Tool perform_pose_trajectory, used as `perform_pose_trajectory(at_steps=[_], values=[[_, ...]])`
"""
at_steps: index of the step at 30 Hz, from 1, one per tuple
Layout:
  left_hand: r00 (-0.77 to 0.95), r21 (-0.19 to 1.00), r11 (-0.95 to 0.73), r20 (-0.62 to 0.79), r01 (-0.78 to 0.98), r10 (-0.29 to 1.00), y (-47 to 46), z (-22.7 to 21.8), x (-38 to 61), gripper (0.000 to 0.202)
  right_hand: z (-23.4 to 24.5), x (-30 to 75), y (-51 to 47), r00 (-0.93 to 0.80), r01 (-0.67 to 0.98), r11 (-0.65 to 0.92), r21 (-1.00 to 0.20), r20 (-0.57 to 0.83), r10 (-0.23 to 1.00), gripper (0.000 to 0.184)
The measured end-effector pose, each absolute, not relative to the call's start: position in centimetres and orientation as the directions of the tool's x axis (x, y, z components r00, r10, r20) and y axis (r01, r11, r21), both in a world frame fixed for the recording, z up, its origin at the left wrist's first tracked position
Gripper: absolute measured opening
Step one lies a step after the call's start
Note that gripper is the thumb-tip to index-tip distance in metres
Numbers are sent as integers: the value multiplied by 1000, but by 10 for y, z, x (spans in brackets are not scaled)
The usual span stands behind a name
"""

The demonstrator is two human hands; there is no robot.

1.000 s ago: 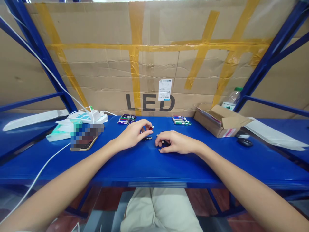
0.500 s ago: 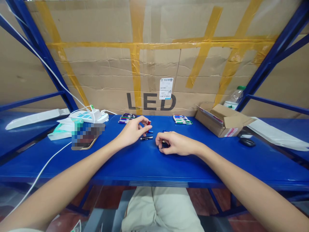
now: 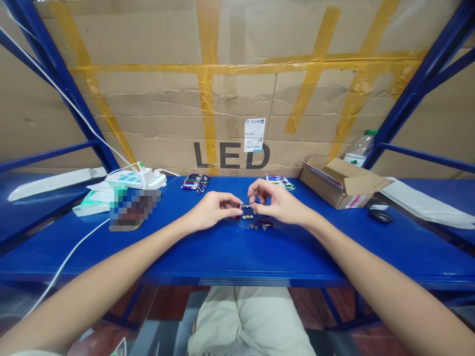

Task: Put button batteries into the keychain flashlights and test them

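My left hand (image 3: 218, 211) is closed on a small red metal tube (image 3: 238, 213), held upright just above the table with a silvery top end. Close to that end is my right hand (image 3: 272, 200), thumb and fingertips pinched together; what lies between them is too small to tell. Several button cells (image 3: 248, 216) are spread on the blue table (image 3: 208, 252) under and beside my right fingers. A red carabiner clip (image 3: 265, 223) lies below the right palm.
Bundles of coloured penlights with clips (image 3: 195, 183) lie at the back left, and another bundle (image 3: 279, 182) at the back right. An open cardboard box (image 3: 343, 183) and a black mouse (image 3: 380, 216) are on the right. A blurred-out phone (image 3: 135, 210) and a power strip (image 3: 148, 178) lie left.
My left hand has come right and nearer with the red tube. My right hand has lifted and moved away, uncovering the button cells and red clip. The blue and black tubes are no longer visible.
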State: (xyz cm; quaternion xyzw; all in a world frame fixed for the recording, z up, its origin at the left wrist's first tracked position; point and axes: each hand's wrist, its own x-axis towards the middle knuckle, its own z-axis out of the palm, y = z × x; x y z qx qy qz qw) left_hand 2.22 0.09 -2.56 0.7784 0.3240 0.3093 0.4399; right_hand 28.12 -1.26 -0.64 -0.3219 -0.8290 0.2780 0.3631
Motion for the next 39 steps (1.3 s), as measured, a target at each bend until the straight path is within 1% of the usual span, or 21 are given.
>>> perform_pose_trajectory(at_steps=[2,5,8,11,16,21,27,29,33,39], values=[[635,905,-377,176,197,753,0,-29,24,39,-8,278,-14,-525,283,623,-729,425,737,24],[648,913,-357,153,196,746,-2,-33,26,39,-9,276,-16,-535,225,594,-772,412,737,28],[651,914,-354,146,200,745,-3,-34,26,40,-9,275,-17,-552,211,579,-787,393,735,31],[646,894,-386,160,225,746,-3,-33,26,38,-8,275,-18,-573,204,582,-787,386,723,31],[640,805,-504,214,313,738,-3,-33,25,35,-7,274,-21,-581,231,585,-777,372,724,29],[651,733,-582,256,352,715,-5,-32,25,34,-8,275,-19,-570,276,601,-750,376,731,23],[696,585,-717,331,379,637,-13,-26,24,27,-10,276,-18,-583,277,604,-747,369,724,24],[701,551,-741,348,383,622,-14,-25,24,28,-9,275,-19,-586,281,605,-745,366,723,25],[698,524,-754,363,395,618,-13,-25,24,32,-7,275,-21,-590,287,623,-728,378,714,25],[709,462,-785,378,413,595,-12,-25,22,25,-8,275,-21,-586,319,645,-694,391,710,25]])
